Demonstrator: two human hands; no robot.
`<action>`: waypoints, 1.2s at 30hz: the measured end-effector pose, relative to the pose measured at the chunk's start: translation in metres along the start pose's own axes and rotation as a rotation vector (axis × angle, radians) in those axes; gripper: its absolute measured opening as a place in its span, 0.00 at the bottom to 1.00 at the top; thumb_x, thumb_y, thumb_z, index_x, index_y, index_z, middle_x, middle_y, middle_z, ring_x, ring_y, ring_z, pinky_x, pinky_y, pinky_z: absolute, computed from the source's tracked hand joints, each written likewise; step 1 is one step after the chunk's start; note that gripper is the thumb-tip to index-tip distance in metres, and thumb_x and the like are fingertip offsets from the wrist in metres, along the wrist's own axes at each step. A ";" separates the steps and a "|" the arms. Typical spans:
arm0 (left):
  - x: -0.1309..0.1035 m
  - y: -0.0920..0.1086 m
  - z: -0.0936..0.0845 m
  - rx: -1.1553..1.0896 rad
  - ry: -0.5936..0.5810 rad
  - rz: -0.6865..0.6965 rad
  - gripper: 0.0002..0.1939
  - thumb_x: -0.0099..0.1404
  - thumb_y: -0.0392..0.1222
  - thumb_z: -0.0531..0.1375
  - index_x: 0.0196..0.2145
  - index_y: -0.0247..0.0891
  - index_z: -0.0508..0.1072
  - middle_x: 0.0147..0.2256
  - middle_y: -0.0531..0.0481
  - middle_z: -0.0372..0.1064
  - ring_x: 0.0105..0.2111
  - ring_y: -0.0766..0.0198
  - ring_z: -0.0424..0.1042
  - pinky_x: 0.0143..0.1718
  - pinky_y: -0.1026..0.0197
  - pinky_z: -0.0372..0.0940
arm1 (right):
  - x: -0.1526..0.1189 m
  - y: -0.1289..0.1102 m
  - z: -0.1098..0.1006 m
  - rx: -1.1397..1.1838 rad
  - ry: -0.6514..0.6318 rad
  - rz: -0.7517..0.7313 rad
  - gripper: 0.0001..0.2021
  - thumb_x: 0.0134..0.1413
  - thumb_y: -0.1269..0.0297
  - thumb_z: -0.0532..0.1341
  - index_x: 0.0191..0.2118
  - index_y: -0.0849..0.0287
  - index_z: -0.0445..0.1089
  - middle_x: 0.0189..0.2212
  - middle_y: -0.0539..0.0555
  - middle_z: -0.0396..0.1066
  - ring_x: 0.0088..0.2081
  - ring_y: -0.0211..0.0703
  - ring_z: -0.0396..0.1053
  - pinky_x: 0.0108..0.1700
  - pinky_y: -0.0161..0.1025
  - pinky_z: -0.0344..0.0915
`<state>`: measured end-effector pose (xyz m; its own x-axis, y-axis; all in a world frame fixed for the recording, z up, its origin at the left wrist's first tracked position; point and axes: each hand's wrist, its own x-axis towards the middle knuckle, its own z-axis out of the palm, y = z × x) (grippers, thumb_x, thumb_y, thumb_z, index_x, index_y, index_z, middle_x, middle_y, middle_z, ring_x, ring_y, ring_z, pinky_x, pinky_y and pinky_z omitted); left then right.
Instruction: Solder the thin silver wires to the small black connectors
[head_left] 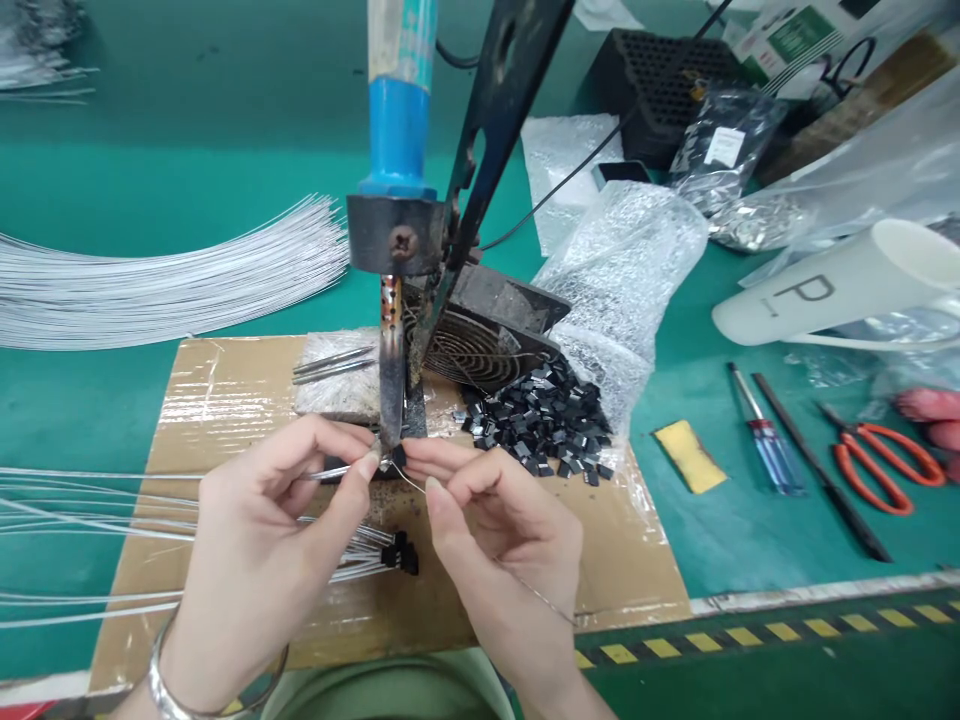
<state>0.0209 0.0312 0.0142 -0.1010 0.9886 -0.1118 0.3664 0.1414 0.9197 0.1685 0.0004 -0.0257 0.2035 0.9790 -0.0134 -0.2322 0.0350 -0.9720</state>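
A blue-handled soldering iron [390,400] hangs tip-down in a black metal bracket [487,130]. Just left of its tip, my left hand [259,520] is closed in a pinch around a white wire [330,473]. My right hand [510,540] pinches a thin strand of solder wire [409,480], whose end reaches toward the tip; its tail trails below the palm. Between both sets of fingertips sits a small black connector [398,457], partly hidden. Under my left hand lie several white wires with black connectors [401,553] on their ends.
Loose black connectors [540,425] are heaped on the cardboard [615,560], beside a fan [480,345]. A white wire bundle [247,275] lies left. Toward the right are a yellow sponge [690,457], a screwdriver [772,445], orange-handled pliers [874,460] and a tipped white cup [825,285].
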 end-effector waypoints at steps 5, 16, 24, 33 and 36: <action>-0.001 0.001 -0.001 0.001 0.003 0.005 0.04 0.61 0.37 0.68 0.29 0.45 0.81 0.33 0.56 0.83 0.31 0.67 0.81 0.32 0.73 0.73 | -0.001 -0.002 -0.002 0.010 -0.024 0.002 0.12 0.60 0.80 0.66 0.32 0.54 0.73 0.47 0.54 0.87 0.49 0.44 0.86 0.54 0.37 0.81; 0.001 -0.001 0.001 0.009 -0.012 -0.005 0.03 0.62 0.38 0.68 0.29 0.44 0.81 0.32 0.54 0.82 0.31 0.65 0.81 0.32 0.71 0.72 | 0.000 -0.002 -0.003 -0.043 -0.025 0.008 0.11 0.62 0.77 0.67 0.32 0.54 0.72 0.47 0.55 0.87 0.48 0.46 0.86 0.53 0.40 0.81; -0.001 0.002 0.000 -0.014 -0.018 0.000 0.05 0.62 0.36 0.68 0.29 0.45 0.81 0.33 0.56 0.83 0.32 0.67 0.81 0.34 0.72 0.73 | 0.000 -0.003 -0.002 -0.056 -0.021 0.006 0.11 0.62 0.76 0.67 0.32 0.54 0.72 0.46 0.55 0.87 0.48 0.47 0.86 0.53 0.40 0.81; -0.003 0.000 -0.002 -0.003 -0.008 -0.006 0.04 0.62 0.37 0.67 0.29 0.45 0.81 0.33 0.56 0.83 0.32 0.66 0.81 0.33 0.71 0.73 | 0.000 -0.005 -0.003 -0.049 -0.053 0.001 0.11 0.64 0.76 0.67 0.33 0.54 0.73 0.48 0.55 0.86 0.49 0.47 0.85 0.53 0.41 0.81; -0.002 0.000 -0.001 -0.007 -0.005 -0.007 0.04 0.62 0.37 0.68 0.30 0.45 0.81 0.33 0.55 0.83 0.32 0.66 0.81 0.33 0.70 0.73 | -0.001 -0.003 -0.003 -0.040 -0.042 -0.013 0.11 0.63 0.77 0.66 0.32 0.53 0.73 0.48 0.56 0.86 0.48 0.48 0.86 0.53 0.43 0.82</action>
<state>0.0204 0.0290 0.0143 -0.0990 0.9879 -0.1198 0.3590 0.1477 0.9216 0.1718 -0.0011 -0.0230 0.1657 0.9862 0.0080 -0.1918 0.0402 -0.9806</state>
